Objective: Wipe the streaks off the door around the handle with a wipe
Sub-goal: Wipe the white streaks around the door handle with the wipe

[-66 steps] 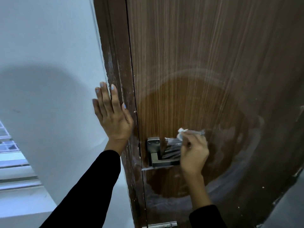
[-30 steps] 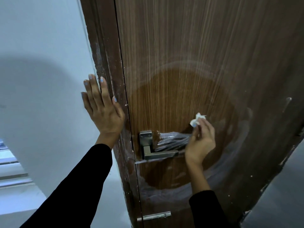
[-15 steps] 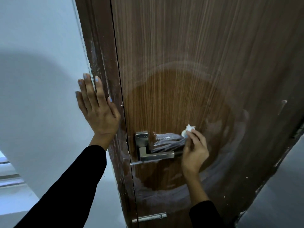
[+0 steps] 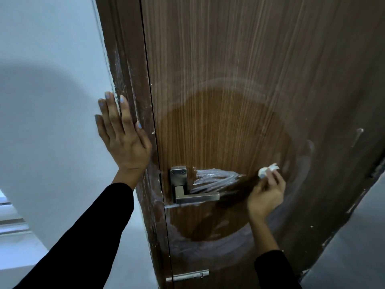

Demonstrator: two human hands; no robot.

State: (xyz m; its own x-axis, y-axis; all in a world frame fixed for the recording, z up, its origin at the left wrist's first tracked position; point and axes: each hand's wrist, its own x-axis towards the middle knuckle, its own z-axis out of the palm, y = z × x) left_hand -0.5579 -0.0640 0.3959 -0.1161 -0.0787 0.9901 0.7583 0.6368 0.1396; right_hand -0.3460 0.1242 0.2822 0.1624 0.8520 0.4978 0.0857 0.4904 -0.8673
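1. wipe [image 4: 267, 170] sits bunched at your right hand [image 4: 265, 191] fingertips, pinched tight and pressed on the door [image 4: 218, 132].
2. handle [image 4: 195, 197] lies just left of that hand.
3. left hand [image 4: 123, 138] is flat and spread on the wall [image 4: 52, 101], likely for bracing.

**Around the brown frame: wall, shadow, slats and a grey surface**

The brown door frame [image 4: 123, 59] runs from the top of the view to the bottom, leaning slightly, with white flecks and scuffs along its left edge. Left of the frame a plain pale wall [image 4: 52, 38] meets it. A broad soft shadow [image 4: 41, 126] lies across that wall, well left of the frame at mid height. Far left of the frame and lower, at the picture's edge, pale horizontal slats [image 4: 10, 224] show. A small metal plate [image 4: 187, 275] sits just right of the frame's lower end. Far right of the frame, low, lies a flat grey surface [image 4: 354, 247].
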